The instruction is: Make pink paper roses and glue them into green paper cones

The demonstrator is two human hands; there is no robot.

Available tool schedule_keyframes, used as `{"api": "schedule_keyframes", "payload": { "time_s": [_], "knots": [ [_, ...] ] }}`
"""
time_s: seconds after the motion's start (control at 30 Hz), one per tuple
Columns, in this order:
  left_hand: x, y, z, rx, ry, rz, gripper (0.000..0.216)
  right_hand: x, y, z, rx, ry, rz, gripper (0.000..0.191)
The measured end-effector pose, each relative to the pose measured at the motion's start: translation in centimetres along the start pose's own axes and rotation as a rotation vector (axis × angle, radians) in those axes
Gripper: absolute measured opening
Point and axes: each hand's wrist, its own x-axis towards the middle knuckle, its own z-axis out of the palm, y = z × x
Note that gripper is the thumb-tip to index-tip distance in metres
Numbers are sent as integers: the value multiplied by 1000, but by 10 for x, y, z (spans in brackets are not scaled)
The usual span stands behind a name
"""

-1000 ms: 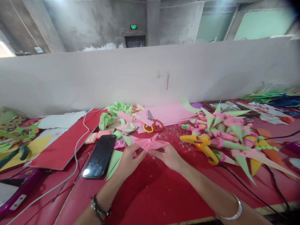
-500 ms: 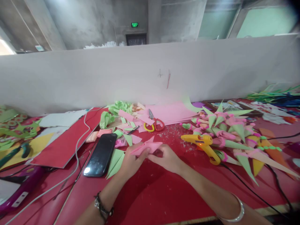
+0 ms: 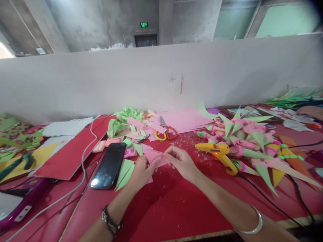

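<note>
Folded pink paper point(image 3: 153, 155) is held between my two hands above the red table. My left hand point(image 3: 143, 170) is closed on it, thumb on top and fingers underneath. At the paper's right side my right hand point(image 3: 182, 164) pinches an edge between thumb and fingertips. Part of the paper is hidden by the hands. Green paper pieces point(image 3: 124, 173) and a black phone point(image 3: 109, 166) lie left of my left hand. Beyond my hands are scissors point(image 3: 166, 131) with one red and one yellow handle loop.
To the right a yellow glue gun point(image 3: 217, 154) with a black cord rests near a pile of green and pink paper cones point(image 3: 248, 136). Pink sheets point(image 3: 188, 120) lie behind the scissors. A red board point(image 3: 75, 151) and a white cable point(image 3: 83, 161) are on the left. A grey partition point(image 3: 141, 80) stands behind.
The pink paper has turned and tilted in my hands, showing a broader flat face. My right hand has shifted its pinch along the edge. A person's arm has appeared at the far right.
</note>
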Motion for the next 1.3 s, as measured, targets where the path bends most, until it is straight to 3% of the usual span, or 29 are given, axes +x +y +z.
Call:
{"api": "schedule_keyframes", "payload": {
  "time_s": [0.17, 0.3, 0.57, 0.73, 1.0, 1.3],
  "knots": [
    [3, -3, -2, 79, 144, 103, 27, 0, 4, 3, -27, -34, 34, 14],
    [2, -4, -1, 106, 103, 102, 30, -2, 4, 5, -189, -1, -84, 25],
    [1, 1, 1, 122, 55, 151, 30, -7, 3, 5, -622, -8, -231, 21],
    [1, -5, 2, 186, 35, 153, 33, -6, 5, 7, -464, -35, -179, 23],
    [1, -3, -1, 54, -17, 77, 39, -6, 1, 7, -72, -104, -15, 29],
    [4, 1, -4, 1, 8, -25, 45, -5, 1, 10, -89, -2, -2, 29]
  ]
}}
